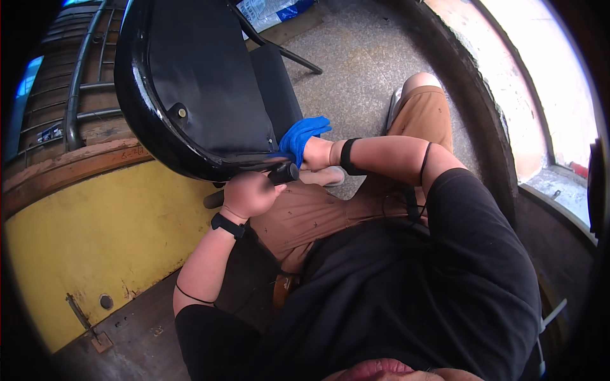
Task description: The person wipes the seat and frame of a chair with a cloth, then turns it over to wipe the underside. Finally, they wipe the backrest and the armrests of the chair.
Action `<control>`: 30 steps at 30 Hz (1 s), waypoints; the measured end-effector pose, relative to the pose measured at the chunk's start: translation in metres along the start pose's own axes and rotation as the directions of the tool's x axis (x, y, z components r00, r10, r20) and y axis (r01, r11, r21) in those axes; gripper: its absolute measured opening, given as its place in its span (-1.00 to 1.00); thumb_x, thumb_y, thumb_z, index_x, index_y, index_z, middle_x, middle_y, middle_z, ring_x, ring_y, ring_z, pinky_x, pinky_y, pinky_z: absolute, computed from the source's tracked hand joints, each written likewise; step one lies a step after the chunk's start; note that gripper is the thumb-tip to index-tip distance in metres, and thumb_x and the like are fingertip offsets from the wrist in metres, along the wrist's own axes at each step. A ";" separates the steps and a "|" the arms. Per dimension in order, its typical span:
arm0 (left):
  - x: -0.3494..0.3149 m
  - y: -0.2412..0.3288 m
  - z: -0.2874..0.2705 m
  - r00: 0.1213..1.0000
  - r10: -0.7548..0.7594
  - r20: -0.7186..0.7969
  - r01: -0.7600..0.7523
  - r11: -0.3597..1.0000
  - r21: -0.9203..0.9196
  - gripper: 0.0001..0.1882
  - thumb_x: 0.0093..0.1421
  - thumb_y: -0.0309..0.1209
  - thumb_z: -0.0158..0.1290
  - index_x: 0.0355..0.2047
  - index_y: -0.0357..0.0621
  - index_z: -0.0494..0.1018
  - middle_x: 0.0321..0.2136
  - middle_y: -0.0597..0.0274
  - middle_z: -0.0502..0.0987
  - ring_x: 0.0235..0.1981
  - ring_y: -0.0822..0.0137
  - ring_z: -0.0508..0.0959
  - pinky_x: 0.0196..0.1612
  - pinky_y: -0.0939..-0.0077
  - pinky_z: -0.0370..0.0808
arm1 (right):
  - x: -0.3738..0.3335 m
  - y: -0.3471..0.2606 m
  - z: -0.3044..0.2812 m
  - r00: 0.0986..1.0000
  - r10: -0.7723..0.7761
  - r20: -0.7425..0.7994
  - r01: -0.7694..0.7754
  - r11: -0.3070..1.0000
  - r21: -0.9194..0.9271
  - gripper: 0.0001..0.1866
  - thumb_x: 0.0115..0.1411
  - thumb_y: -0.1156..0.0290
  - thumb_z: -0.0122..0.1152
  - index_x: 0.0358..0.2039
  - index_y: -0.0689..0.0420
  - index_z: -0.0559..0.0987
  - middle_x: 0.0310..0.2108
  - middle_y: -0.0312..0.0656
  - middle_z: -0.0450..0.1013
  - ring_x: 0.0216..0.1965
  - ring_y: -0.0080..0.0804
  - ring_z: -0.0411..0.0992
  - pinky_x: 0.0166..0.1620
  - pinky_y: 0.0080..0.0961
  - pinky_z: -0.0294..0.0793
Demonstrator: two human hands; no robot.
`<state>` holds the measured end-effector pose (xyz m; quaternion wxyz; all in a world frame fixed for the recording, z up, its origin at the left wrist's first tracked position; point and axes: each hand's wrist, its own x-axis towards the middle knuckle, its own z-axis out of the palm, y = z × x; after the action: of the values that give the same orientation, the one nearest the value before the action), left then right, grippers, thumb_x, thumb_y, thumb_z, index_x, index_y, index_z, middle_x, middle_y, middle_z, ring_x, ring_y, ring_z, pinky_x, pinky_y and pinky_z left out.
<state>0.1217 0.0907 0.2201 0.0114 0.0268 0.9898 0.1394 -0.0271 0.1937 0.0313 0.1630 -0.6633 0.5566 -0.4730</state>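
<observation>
A black chair (pixel 203 76) with a padded panel and a glossy tubular frame is tilted in front of me. My left hand (pixel 249 193) is closed at the near edge of its frame, around a black tube (pixel 286 173) whose rounded end sticks out beside the thumb. Just to the right, my right hand (pixel 318 153) grips a bunched blue cloth (pixel 297 141) and presses it against the chair's near right corner. The cloth covers most of the right fingers. A round bolt head (pixel 182 113) shows in the panel.
On the left are a yellow panel (pixel 114 235) and a metal rack (pixel 75 95). Speckled floor (pixel 356 57) lies beyond my knees, with a blue and white package (pixel 270 13) at the far end. A raised ledge (pixel 489 95) curves along the right.
</observation>
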 end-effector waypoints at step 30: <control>-0.032 -0.008 0.010 0.985 -0.081 -0.154 0.095 0.992 0.083 -0.57 0.17 0.06 0.19 -0.33 -0.08 0.58 -0.42 0.18 0.60 -0.34 0.11 0.62 -0.25 0.29 0.58 | 0.002 -0.099 -0.106 0.986 0.106 0.129 -0.156 0.858 0.490 -0.76 0.21 0.68 0.12 -0.11 0.34 0.60 -0.14 -0.10 0.53 -0.15 -0.33 0.53 -0.08 -0.40 0.51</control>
<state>0.1534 0.0842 0.2087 -0.0581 -0.0271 0.9933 0.0958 -0.0553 0.2575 0.1582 0.3872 -0.5816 0.4509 -0.5554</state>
